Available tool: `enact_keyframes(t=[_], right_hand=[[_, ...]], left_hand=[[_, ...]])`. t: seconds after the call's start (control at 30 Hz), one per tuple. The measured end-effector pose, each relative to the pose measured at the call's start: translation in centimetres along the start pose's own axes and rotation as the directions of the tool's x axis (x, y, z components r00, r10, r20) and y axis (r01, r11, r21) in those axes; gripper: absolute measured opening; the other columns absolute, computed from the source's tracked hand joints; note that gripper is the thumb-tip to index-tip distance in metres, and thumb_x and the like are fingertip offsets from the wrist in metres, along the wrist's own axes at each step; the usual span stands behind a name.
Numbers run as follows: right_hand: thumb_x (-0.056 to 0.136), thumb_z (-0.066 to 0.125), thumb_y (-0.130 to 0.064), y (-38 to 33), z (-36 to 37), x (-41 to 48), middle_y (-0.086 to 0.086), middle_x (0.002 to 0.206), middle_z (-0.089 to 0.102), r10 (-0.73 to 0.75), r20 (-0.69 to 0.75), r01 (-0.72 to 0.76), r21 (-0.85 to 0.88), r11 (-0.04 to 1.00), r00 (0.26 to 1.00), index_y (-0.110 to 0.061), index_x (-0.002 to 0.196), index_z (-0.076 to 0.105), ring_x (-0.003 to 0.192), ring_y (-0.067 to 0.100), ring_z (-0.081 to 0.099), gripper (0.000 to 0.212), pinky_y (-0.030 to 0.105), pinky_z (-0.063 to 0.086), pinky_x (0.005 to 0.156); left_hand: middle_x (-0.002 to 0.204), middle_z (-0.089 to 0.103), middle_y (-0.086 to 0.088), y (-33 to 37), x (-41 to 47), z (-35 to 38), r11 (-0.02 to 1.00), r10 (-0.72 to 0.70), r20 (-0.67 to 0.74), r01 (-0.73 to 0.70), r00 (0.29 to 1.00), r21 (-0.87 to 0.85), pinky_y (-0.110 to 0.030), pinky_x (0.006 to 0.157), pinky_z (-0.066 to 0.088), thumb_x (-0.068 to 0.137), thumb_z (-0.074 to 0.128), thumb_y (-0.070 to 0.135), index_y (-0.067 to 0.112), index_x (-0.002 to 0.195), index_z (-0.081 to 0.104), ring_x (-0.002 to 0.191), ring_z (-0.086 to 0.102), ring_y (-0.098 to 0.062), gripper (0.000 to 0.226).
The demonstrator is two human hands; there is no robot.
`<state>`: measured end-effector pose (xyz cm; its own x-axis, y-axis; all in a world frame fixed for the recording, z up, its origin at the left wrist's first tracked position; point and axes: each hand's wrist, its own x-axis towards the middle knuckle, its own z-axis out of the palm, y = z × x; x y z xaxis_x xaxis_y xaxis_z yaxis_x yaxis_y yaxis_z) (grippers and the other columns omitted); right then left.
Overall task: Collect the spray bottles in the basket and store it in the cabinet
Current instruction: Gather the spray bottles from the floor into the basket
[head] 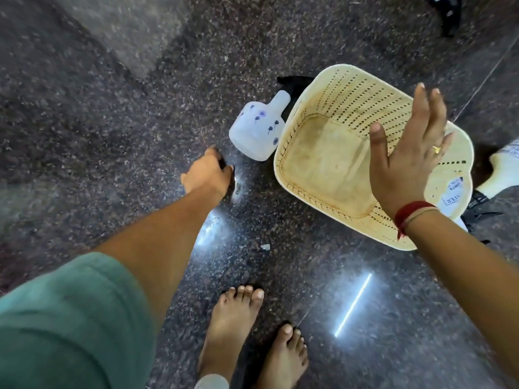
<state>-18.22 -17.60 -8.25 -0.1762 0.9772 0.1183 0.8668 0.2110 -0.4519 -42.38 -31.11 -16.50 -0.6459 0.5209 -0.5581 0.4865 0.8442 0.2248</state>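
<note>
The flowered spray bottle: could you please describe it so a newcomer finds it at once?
Find the cream perforated basket on the dark floor. The spray bottle lies on its side against the basket's left wall. Unlike the plain one at the right edge, it bears small blue flowers.

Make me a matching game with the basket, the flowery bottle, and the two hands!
Things:
1. basket
2. flowery spray bottle
3. left hand
4. right hand

States:
A. lying on its side on the floor
B. open, fingers spread, above the basket
C. empty inside
D. reaching down toward the floor, near the bottle

Pairs: 1-C, 2-A, 3-D, 4-B
</note>
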Motion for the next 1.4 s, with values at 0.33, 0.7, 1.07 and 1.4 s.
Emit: enact_keyframes(t=[0.33,0.7,1.07,1.4], right_hand=[[0.095,0.038,-0.052,-1.3,1.5,-0.1,0.008,0.157,0.016,-0.023,0.028,0.022,0.028,0.999,0.999,-0.021,0.149,0.022,0.125,-0.013,0.013,0.064,0.060,0.004,0.111],[0.095,0.037,-0.052,-1.1,1.0,-0.6,0.007,0.156,0.019,0.004,0.101,-0.007,0.029,1.000,0.995,-0.024,0.148,0.024,0.142,0.021,0.021,0.061,0.059,0.003,0.113],[0.095,0.037,-0.051,-0.3,0.3,-0.7,0.007,0.154,0.024,0.013,0.131,-0.021,0.055,0.998,0.991,-0.024,0.146,0.029,0.137,0.017,0.026,0.058,0.056,0.005,0.114],[0.096,0.048,-0.034,-5.0,-3.3,-0.9,0.014,0.143,0.035,0.059,0.106,-0.095,0.373,0.923,0.993,-0.009,0.141,0.037,0.132,0.019,0.034,0.053,0.020,0.027,0.105]], left_hand=[[0.154,0.020,-0.006,3.8,0.0,-2.0,0.842,0.262,-0.159,-0.306,0.952,-0.445,-0.053,0.111,0.025,0.080,0.045,0.055,0.023,0.150,0.010,0.139,0.026,-0.024,0.085],[0.132,0.047,-0.010,10.2,5.0,-5.5,0.945,0.304,0.336,-0.328,0.891,0.016,-0.038,0.083,0.044,0.062,0.074,0.059,0.020,0.139,0.033,0.115,0.050,-0.029,0.095],[0.100,0.048,0.000,10.1,4.6,-4.3,0.960,0.212,0.179,-0.239,0.961,0.147,-0.033,0.069,0.041,0.051,0.077,0.056,0.029,0.131,0.042,0.085,0.046,-0.022,0.091],[0.100,0.058,0.012,3.3,-0.4,-11.7,0.802,0.341,-0.302,-0.443,0.891,-0.401,-0.010,0.073,0.045,0.055,0.084,0.038,0.031,0.117,0.046,0.079,0.056,0.007,0.073]])
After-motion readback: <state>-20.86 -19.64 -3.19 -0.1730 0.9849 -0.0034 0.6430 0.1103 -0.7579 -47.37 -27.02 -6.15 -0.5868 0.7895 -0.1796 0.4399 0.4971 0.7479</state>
